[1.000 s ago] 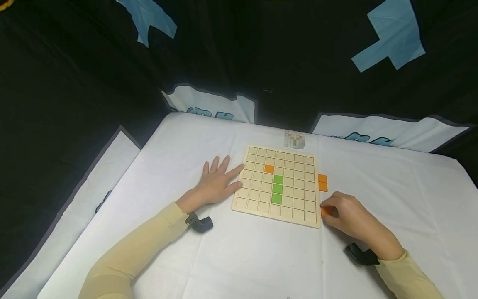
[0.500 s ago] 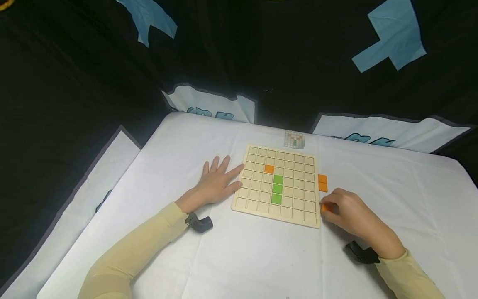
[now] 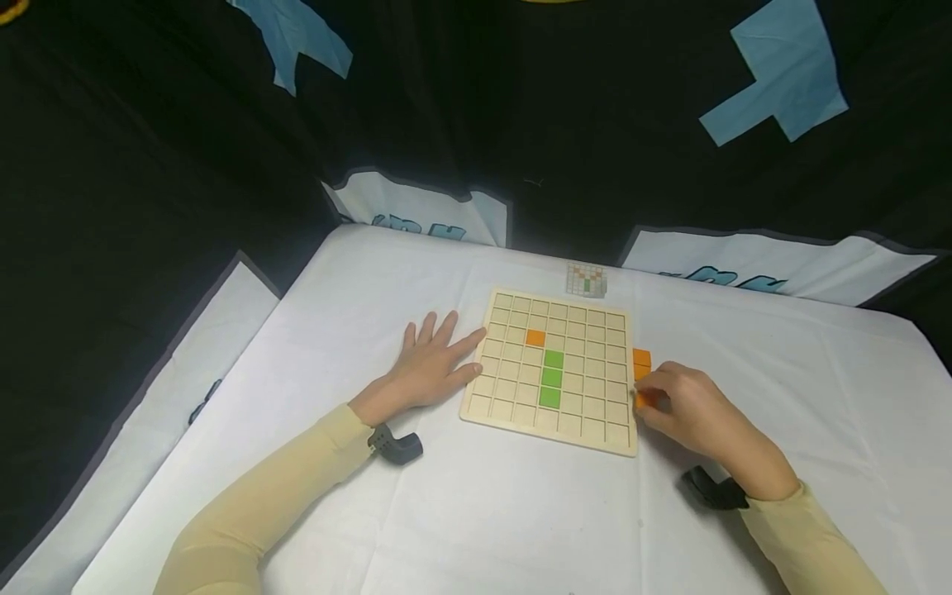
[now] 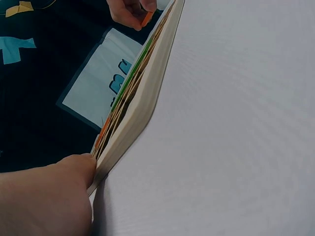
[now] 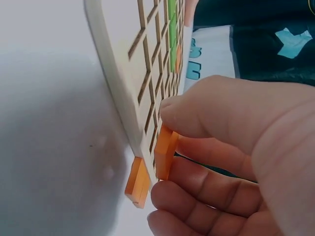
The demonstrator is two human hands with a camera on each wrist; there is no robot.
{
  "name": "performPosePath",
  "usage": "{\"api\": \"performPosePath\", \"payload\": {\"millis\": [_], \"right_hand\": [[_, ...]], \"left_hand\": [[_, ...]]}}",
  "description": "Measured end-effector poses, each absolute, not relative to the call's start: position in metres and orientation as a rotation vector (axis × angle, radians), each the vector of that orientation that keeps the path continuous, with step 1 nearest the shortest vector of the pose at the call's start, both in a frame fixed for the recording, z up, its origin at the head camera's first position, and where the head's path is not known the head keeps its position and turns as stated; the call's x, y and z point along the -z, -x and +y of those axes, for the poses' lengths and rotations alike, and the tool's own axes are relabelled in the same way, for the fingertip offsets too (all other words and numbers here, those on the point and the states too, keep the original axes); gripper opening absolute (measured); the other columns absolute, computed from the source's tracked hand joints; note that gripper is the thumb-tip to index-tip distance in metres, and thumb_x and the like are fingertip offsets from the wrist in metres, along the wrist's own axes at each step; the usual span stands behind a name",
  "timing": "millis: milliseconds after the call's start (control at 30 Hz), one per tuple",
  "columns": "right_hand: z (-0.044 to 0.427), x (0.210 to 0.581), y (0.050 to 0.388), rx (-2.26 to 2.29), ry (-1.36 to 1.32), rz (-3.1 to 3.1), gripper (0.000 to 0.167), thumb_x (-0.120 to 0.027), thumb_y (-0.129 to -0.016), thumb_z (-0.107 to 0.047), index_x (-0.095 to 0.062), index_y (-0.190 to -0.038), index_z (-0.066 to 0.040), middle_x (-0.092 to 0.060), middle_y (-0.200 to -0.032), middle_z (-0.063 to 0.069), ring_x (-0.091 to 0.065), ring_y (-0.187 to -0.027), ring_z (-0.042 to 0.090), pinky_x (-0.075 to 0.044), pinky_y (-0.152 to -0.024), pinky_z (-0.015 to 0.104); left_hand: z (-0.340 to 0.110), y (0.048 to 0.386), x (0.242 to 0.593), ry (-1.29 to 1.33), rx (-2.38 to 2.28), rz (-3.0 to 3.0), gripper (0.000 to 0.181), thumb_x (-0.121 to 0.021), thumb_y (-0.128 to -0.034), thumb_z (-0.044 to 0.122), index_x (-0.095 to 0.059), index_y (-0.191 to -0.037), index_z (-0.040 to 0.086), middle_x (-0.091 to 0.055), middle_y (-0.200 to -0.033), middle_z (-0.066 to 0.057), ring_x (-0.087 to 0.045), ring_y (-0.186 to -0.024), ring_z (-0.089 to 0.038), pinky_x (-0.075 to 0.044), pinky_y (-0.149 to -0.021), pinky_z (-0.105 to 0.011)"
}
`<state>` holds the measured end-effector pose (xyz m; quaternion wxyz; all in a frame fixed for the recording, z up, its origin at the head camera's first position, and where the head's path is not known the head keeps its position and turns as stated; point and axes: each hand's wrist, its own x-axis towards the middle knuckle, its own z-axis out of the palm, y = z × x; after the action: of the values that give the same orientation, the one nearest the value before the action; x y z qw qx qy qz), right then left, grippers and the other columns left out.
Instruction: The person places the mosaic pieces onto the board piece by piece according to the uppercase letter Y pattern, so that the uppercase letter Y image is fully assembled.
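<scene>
A wooden grid board [image 3: 513,421] lies on the white table, with an orange tile [image 3: 535,338] and three green tiles [image 3: 551,378] in its cells. My left hand [image 3: 427,370] rests flat with spread fingers, thumb and index finger touching the board's left edge. At the right edge, my right hand [image 3: 687,406] pinches an orange tile [image 5: 166,152] between thumb and fingers; in the right wrist view it is held up on edge beside the board. More orange tiles [image 3: 642,358] lie against the board's right side, partly behind that hand.
A small card with a printed grid pattern [image 3: 587,280] lies behind the board. Black cloth with blue tape pieces [image 3: 788,74] hangs beyond the white table [image 3: 521,512]. Each wrist wears a dark strap mount [image 3: 397,445].
My right hand has moved slightly away from me along the board's right edge, with the orange tile in its fingers, closer to the other orange tiles. The left hand has stayed still.
</scene>
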<state>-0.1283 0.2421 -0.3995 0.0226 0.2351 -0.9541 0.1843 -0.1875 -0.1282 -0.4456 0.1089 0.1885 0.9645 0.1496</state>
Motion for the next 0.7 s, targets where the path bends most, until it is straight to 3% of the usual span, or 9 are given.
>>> {"api": "performPosePath", "payload": {"millis": [367, 700], "right_hand": [[0.231, 0.398, 0.145, -0.596, -0.773, -2.907, 0.016, -0.079, -0.079, -0.002, -0.076, -0.095, 0.001, -0.065, -0.080, 0.003, -0.053, -0.072, 0.014, -0.048, -0.066, 0.029], [0.212, 0.396, 0.163, -0.641, -0.772, -2.963, 0.008, -0.075, -0.080, 0.000, -0.074, -0.086, -0.005, -0.059, -0.075, 0.002, -0.048, -0.072, 0.015, -0.041, -0.065, 0.026]], "left_hand": [[-0.129, 0.187, 0.445, -0.564, -0.448, 2.836, 0.062, -0.039, -0.1054, 0.053, -0.028, -0.162, 0.031, -0.006, -0.171, -0.022, 0.004, -0.156, -0.052, 0.001, -0.122, -0.072], [-0.129, 0.186, 0.443, -0.569, -0.448, 2.846, 0.062, -0.040, -0.1054, 0.052, -0.028, -0.162, 0.030, -0.007, -0.171, -0.022, 0.003, -0.156, -0.052, 0.000, -0.122, -0.073]]}}
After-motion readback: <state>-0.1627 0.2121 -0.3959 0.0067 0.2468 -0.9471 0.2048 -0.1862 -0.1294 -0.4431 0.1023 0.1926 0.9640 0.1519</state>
